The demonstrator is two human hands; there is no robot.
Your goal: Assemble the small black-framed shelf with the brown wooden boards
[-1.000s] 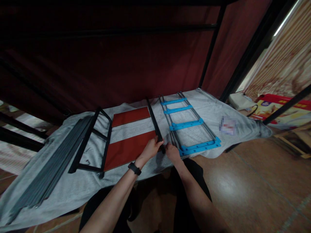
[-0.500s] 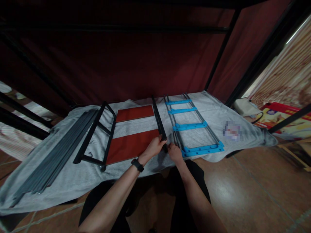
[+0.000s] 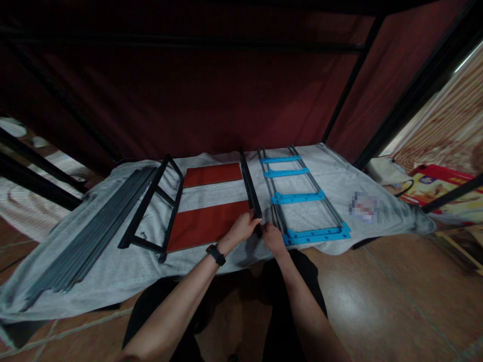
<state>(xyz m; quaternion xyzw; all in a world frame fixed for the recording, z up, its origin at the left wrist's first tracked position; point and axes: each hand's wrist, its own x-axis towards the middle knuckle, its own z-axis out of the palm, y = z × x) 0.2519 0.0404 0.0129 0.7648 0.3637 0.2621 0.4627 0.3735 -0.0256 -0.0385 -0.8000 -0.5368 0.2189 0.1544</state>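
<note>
The hands work close together, and from my end the left one (image 3: 241,227) reads as clasping the near end of the black frame (image 3: 249,183), thumb over the top. The right hand (image 3: 272,237) sits just beside that end, fingers curled; whether it pinches the frame or merely rests by it, I cannot tell. The relation I judge everything turns on is the frame's long axis: it runs straight away from the hands, leaning slightly left toward its far end, so only the near end is within their grip, and the left hand is the nearer. Left of the frame, beyond the left hand, lie two red boards, the near one (image 3: 209,223) and the far one (image 3: 213,173); further left I have a second frame (image 3: 141,213), then grey tubes (image 3: 94,234). Just right of the right hand, the blue rack (image 3: 298,197) stretches away on the grey cloth (image 3: 332,191).
</note>
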